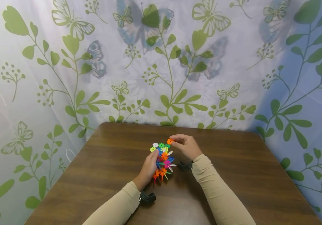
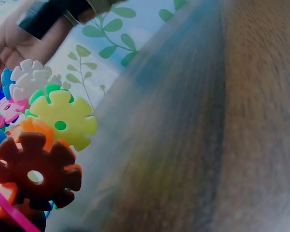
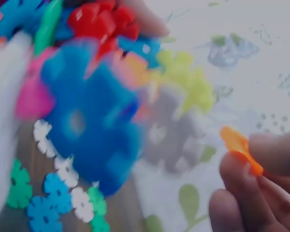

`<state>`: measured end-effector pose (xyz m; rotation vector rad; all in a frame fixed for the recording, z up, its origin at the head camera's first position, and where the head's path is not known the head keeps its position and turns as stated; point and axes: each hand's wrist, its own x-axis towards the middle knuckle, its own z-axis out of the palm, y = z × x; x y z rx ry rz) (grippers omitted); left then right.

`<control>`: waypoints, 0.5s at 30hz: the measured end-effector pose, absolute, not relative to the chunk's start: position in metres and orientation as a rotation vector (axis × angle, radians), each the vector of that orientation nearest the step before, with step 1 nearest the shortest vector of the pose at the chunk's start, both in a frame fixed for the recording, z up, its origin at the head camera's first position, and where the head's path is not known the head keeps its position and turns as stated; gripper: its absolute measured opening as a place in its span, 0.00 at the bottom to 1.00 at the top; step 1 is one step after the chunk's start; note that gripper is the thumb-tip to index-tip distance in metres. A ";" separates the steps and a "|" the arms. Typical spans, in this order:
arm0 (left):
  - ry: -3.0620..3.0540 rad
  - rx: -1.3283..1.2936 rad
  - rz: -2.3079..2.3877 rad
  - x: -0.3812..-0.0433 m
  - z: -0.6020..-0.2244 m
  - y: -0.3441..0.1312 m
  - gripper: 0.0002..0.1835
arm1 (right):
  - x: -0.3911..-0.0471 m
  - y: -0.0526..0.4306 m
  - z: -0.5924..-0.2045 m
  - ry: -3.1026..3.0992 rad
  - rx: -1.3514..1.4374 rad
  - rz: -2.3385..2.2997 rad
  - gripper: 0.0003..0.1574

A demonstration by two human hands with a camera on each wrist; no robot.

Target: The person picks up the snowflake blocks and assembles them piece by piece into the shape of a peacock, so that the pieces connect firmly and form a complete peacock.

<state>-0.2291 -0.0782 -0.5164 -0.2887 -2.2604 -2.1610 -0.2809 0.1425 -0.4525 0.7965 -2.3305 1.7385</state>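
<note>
A cluster of interlocking snowflake discs [image 1: 165, 164] in many colours is held up over the table by my left hand [image 1: 149, 167], whose fingers grip its left side. Notched discs fill the left wrist view, a yellow disc [image 2: 63, 118] and a brown-orange disc [image 2: 37, 171] among them. My right hand [image 1: 187, 146] pinches one orange disc [image 3: 240, 150] between thumb and fingertips, apart from the cluster. A large blue disc [image 3: 82, 116] on the cluster's near side looks blurred in the right wrist view. The left fingers are partly hidden behind the cluster.
Loose discs lie on the brown wooden table [image 1: 116, 168] beyond the cluster, including a white disc [image 1: 155, 145] and a green disc [image 3: 20, 183]. A patterned curtain [image 1: 161, 62] hangs behind the table. Black straps [image 1: 147, 197] circle both wrists.
</note>
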 end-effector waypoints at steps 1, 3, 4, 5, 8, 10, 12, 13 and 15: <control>-2.267 -0.297 -2.156 -0.229 -0.516 -0.078 0.38 | -0.279 0.141 -0.450 -2.339 0.835 1.714 0.16; -2.263 -0.321 -2.179 -0.228 -0.516 -0.078 0.34 | -0.277 0.138 -0.445 -2.366 0.899 1.661 0.15; -2.265 -0.331 -2.177 -0.228 -0.516 -0.078 0.33 | -0.275 0.137 -0.443 -2.380 0.929 1.632 0.15; -2.267 -0.343 -2.173 -0.228 -0.516 -0.078 0.32 | -0.273 0.136 -0.441 -2.396 0.953 1.602 0.15; -2.284 -0.373 -2.129 -0.226 -0.515 -0.077 0.30 | -0.270 0.133 -0.438 -2.434 0.998 1.512 0.14; -2.314 -0.376 -2.080 -0.224 -0.514 -0.077 0.29 | -0.268 0.132 -0.437 -2.449 1.010 1.477 0.14; -2.350 -0.374 -2.038 -0.224 -0.515 -0.077 0.28 | -0.267 0.131 -0.437 -2.456 1.017 1.459 0.14; -2.368 -0.371 -2.019 -0.223 -0.515 -0.077 0.28 | -0.267 0.131 -0.437 -2.458 1.020 1.453 0.14; -2.383 -0.392 -1.989 -0.224 -0.516 -0.077 0.26 | -0.267 0.130 -0.437 -2.462 1.027 1.440 0.14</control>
